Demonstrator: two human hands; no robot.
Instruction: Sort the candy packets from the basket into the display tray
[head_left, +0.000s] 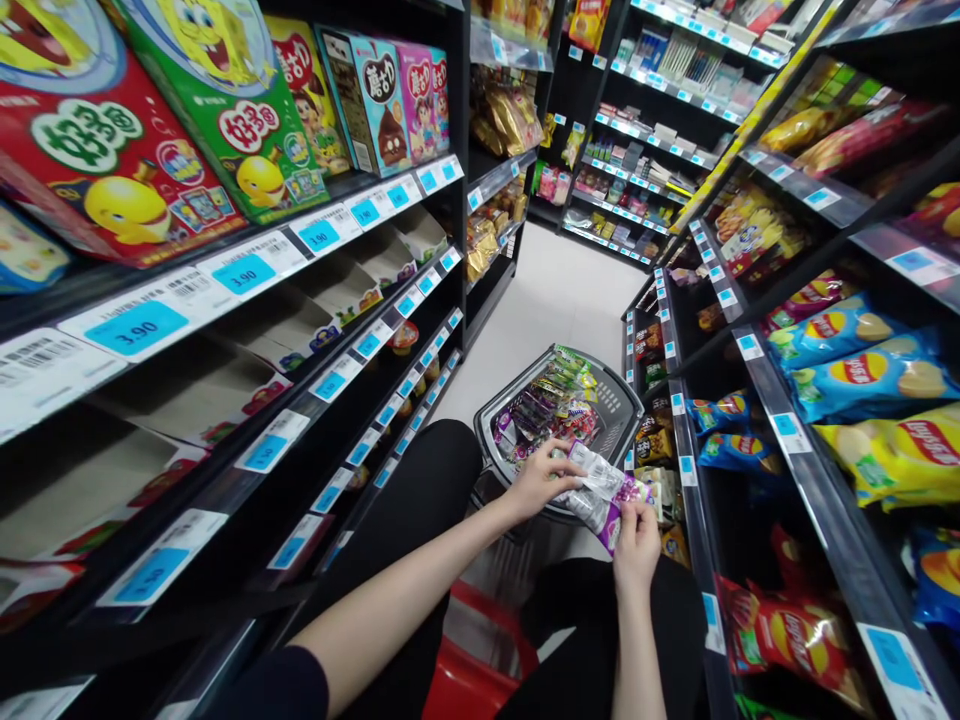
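Handling the packet seems the step in hand, the left hand and right hand both gripping it at the basket's near right edge; the next move likely calls for one hand easing its grip.

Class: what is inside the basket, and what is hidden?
The basket holds colourful packs, green ones at its far end. They cover its bottom; the left hand and held pack hide part of its near side.
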